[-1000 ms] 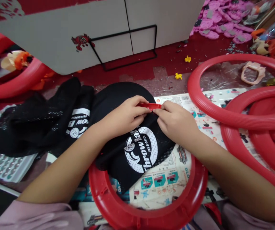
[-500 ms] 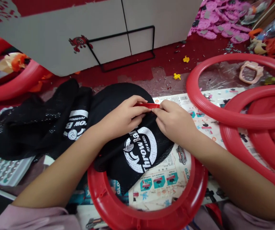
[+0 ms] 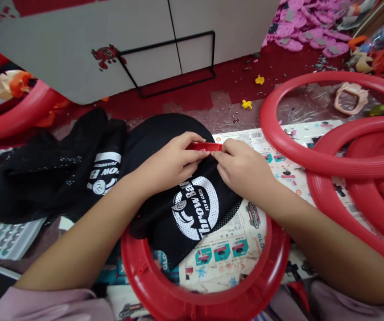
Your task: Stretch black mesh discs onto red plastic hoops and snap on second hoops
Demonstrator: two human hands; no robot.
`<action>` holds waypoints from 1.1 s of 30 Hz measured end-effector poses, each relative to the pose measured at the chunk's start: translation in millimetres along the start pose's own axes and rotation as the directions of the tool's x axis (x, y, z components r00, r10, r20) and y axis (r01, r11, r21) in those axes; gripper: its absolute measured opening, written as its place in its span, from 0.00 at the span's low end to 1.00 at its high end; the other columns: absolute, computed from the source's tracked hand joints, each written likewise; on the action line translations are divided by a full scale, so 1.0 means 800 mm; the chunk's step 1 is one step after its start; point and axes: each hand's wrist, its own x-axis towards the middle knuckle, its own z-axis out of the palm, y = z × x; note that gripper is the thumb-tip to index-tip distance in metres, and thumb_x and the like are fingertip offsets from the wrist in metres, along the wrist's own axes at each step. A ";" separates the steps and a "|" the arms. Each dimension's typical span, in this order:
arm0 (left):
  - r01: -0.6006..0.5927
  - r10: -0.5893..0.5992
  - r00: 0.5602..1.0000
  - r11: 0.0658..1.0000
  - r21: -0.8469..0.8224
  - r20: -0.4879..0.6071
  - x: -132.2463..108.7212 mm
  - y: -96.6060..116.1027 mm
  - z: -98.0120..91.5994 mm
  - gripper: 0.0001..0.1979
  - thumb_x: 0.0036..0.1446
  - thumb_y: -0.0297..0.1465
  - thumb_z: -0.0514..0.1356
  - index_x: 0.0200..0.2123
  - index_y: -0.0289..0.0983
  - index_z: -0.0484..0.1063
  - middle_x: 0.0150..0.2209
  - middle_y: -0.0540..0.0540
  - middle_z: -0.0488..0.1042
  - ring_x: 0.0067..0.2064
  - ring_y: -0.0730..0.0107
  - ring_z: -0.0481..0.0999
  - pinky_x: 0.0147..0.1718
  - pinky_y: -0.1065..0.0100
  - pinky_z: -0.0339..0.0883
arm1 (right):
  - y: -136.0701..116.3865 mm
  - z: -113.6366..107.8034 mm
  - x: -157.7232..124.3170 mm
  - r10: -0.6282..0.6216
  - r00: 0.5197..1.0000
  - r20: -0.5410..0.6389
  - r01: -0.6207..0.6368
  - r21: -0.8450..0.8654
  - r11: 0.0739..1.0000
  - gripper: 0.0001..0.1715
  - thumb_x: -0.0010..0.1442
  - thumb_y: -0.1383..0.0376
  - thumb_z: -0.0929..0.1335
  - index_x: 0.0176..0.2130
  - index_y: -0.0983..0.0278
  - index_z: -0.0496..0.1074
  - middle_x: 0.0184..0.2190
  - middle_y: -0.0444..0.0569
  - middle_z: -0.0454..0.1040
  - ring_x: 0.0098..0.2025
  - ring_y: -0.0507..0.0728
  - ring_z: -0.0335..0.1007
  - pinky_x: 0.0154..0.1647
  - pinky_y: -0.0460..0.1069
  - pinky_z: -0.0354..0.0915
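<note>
My left hand [image 3: 181,160] and my right hand [image 3: 240,167] pinch a thin red plastic strip [image 3: 208,146] between them, one at each end. Under the strip lies black mesh fabric [image 3: 165,196] with a white "Throw Ball" print; whether the fabric is caught in the strip is hidden by my fingers. The fabric drapes over the far part of a red plastic ring [image 3: 195,301], whose grooved inner side faces up. To the left, a second black printed mesh piece [image 3: 44,174] lies bunched up.
Several red rings [image 3: 325,165] are stacked at the right, and more red ring parts [image 3: 21,116] lie at the far left. A white tray of round metal pieces [image 3: 4,238] is at lower left. Behind stands a white board [image 3: 145,26] with a black wire frame [image 3: 130,76]. Pink parts [image 3: 299,26] are piled at the back right.
The red strip shows slightly more of its upper side between my fingers. Both hands keep their hold, and the view has shifted only a little.
</note>
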 end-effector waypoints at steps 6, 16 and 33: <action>0.051 -0.051 0.998 0.999 -0.002 0.028 -0.004 -0.002 0.000 0.14 0.63 0.29 0.51 0.45 0.36 0.75 0.52 0.38 0.66 0.53 0.61 0.70 0.52 0.58 0.69 | -0.004 -0.008 -0.007 -0.047 0.999 0.027 0.050 -0.102 0.994 0.16 0.64 0.71 0.59 0.37 0.65 0.75 0.33 0.54 0.71 0.34 0.58 0.62 0.29 0.50 0.50; 0.323 -0.321 0.945 0.945 -0.050 0.057 0.001 0.006 -0.018 0.18 0.56 0.30 0.58 0.51 0.32 0.69 0.48 0.40 0.75 0.48 0.61 0.75 0.48 0.60 0.69 | -0.026 -0.046 -0.015 0.168 0.929 0.330 -0.158 -0.058 0.986 0.07 0.61 0.68 0.64 0.35 0.64 0.73 0.29 0.53 0.76 0.27 0.58 0.71 0.23 0.49 0.52; 0.521 -0.523 0.852 0.852 0.050 0.028 -0.022 0.028 -0.043 0.16 0.58 0.39 0.55 0.42 0.36 0.75 0.45 0.41 0.76 0.49 0.57 0.74 0.51 0.58 0.66 | -0.024 -0.022 -0.005 0.158 0.944 0.290 -0.177 0.040 0.983 0.13 0.63 0.65 0.64 0.35 0.66 0.77 0.40 0.53 0.76 0.36 0.59 0.74 0.28 0.49 0.58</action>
